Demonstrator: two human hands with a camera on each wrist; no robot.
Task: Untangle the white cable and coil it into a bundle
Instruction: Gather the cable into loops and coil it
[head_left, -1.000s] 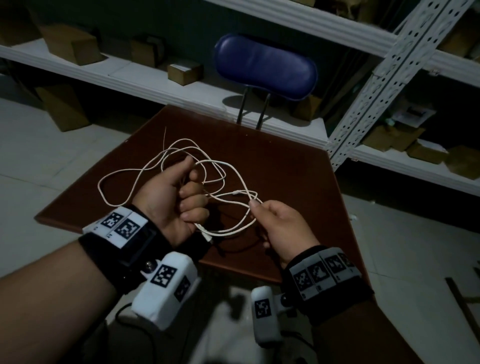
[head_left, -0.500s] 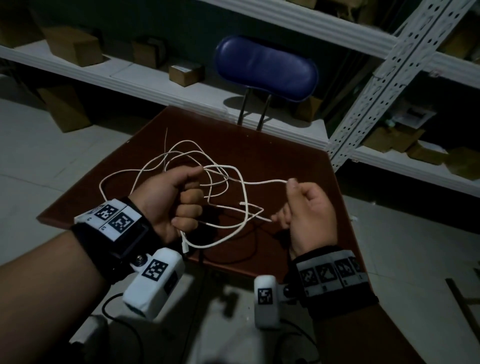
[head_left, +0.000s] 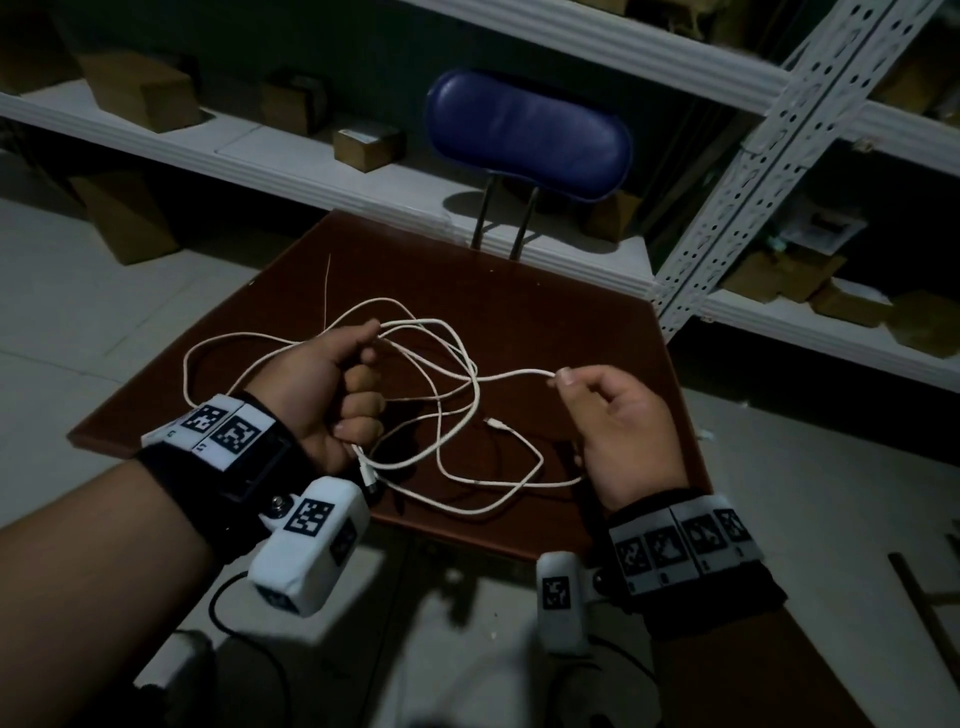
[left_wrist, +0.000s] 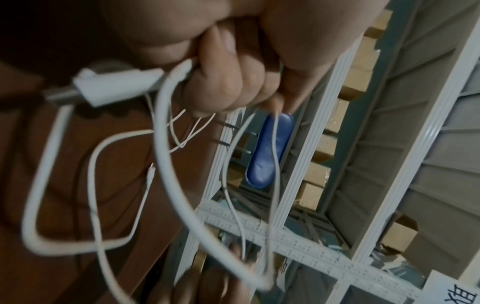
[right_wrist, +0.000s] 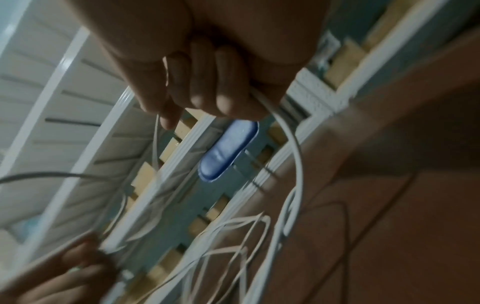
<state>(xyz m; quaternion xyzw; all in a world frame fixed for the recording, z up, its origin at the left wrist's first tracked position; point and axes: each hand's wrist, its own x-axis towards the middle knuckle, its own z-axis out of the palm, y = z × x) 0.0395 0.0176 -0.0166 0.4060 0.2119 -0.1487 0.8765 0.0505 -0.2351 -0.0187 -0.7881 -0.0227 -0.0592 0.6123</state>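
The white cable hangs in loose tangled loops above the brown table. My left hand is fisted round a bunch of its strands, and the USB plug sticks out below the little finger. My right hand pinches one strand between thumb and forefinger at the upper right and pulls it taut toward the tangle. A second strand runs under that hand's curled fingers. A small connector end dangles free between the hands.
A blue chair back stands behind the table's far edge. White metal shelves with cardboard boxes line the back and right. A perforated upright leans at the right. Pale floor tiles surround the table.
My right hand has moved up and to the right, drawing one strand out of the tangle. The loops have spread wider, and the left hand has kept its grip.
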